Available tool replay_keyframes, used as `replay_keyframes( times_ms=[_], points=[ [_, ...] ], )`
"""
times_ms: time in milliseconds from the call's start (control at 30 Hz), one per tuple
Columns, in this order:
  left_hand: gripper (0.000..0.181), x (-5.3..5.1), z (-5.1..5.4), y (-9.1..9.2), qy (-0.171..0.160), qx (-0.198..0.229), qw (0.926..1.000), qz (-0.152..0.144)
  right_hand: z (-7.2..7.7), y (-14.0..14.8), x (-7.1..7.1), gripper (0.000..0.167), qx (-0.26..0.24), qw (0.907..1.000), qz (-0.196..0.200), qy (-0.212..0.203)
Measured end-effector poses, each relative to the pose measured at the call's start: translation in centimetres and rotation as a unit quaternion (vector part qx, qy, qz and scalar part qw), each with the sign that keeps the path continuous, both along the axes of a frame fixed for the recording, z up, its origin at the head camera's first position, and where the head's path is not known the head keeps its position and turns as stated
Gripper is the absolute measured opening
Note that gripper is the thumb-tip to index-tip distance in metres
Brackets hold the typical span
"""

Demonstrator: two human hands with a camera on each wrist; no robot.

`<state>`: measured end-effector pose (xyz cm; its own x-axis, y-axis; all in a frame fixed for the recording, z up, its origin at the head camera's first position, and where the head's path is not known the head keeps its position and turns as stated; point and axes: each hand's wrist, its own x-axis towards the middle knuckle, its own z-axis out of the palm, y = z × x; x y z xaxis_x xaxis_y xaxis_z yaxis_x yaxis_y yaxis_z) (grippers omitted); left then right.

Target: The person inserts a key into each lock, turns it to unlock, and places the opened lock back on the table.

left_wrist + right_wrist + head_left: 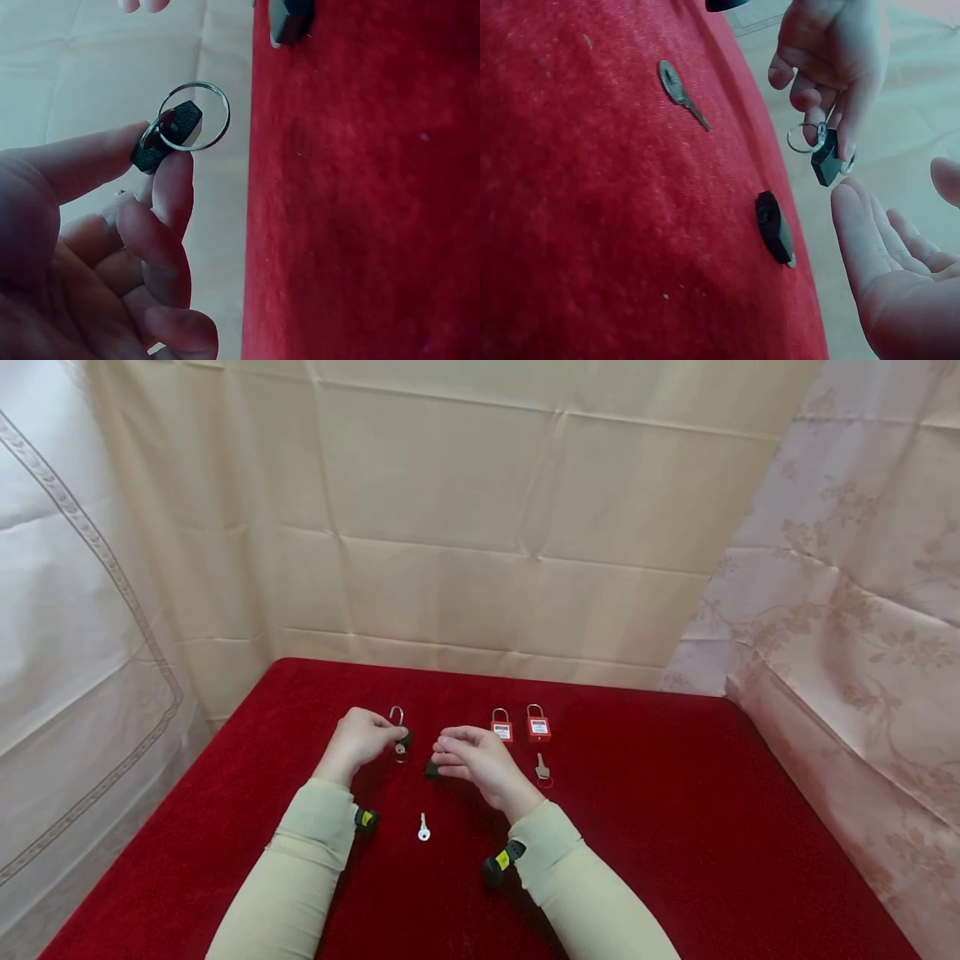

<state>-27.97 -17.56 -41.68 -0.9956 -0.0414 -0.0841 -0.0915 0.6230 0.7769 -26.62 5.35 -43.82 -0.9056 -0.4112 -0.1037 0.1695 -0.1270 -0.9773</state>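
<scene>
In the head view my left hand (pixel 354 745) pinches a small black padlock (pixel 407 738) between thumb and fingers, above the table. Its silver shackle (pixel 396 713) stands up and looks unlatched. A key with a wire ring (pixel 226 112) sits in the padlock's underside, shown close up in the left wrist view. Straight-fingered, my right hand (pixel 483 766) hovers right of it and holds nothing. Below its fingertips a second black padlock (pixel 774 229) lies on the red cloth, partly hidden by the hand in the head view. Nearer the front lies a loose silver key (pixel 423 830).
Two red padlocks (pixel 538 727) with white labels lie toward the back right, the left one partly behind my right hand. In front of them is another key (pixel 542 767) on a ring. Red cloth covers the table (pixel 675 827); curtains (pixel 480 527) hang behind and beside it.
</scene>
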Motion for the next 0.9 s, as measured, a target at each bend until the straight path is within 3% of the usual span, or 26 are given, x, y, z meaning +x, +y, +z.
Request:
replay_keyframes(
  times_ms=[600, 900],
  points=[
    [0.022, -0.6, -1.5, -0.8, -0.04, -0.044, 0.9982, -0.009, -1.0, -1.2, -0.5, 0.04, 0.055, 0.9983, 0.01, -0.017],
    [0.023, -0.5, -1.6, -1.0, -0.058, -0.058, 0.9965, -0.018, -1.0, -1.0, -0.5, 0.039, 0.068, 0.9974, 0.012, -0.021]
  ],
)
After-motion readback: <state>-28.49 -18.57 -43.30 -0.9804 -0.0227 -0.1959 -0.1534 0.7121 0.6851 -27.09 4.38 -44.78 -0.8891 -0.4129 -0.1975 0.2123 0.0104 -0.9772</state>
